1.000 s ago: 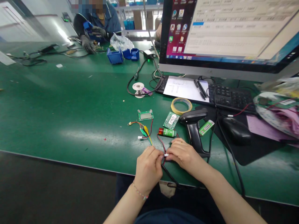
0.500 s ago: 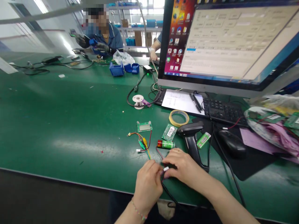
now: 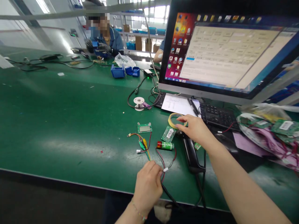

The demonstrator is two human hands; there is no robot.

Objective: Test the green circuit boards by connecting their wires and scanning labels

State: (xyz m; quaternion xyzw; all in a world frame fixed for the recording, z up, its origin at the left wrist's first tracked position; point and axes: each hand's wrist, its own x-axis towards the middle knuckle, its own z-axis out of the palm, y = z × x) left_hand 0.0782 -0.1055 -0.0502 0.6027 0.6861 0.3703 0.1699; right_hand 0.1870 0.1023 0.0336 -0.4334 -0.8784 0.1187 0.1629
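My left hand (image 3: 149, 179) is closed near the front edge, its fingertips pinched on thin red and black wires (image 3: 163, 177) beside a white connector (image 3: 165, 170). These wires run up to a green battery cell (image 3: 165, 145) with a red end. My right hand (image 3: 195, 129) reaches over the head of a black barcode scanner (image 3: 192, 154), fingers apart. Its fingertips overlap the roll of yellow tape (image 3: 172, 122) in view; I cannot tell whether they touch. A green circuit board (image 3: 168, 133) with a white label lies just left of that hand.
A small display board (image 3: 144, 128) lies left, near green and yellow clips (image 3: 142, 145) on wires. Behind are a solder spool (image 3: 139, 101), a keyboard (image 3: 219, 116) and a monitor (image 3: 221, 56). Circuit boards on pink wrap (image 3: 268, 140) lie right. A co-worker (image 3: 114, 39) sits across the table.
My right hand has left the white connector and moved up and right to the scanner's head. The scanner has shifted slightly and its handle is turned more upright. My left hand stays in place.
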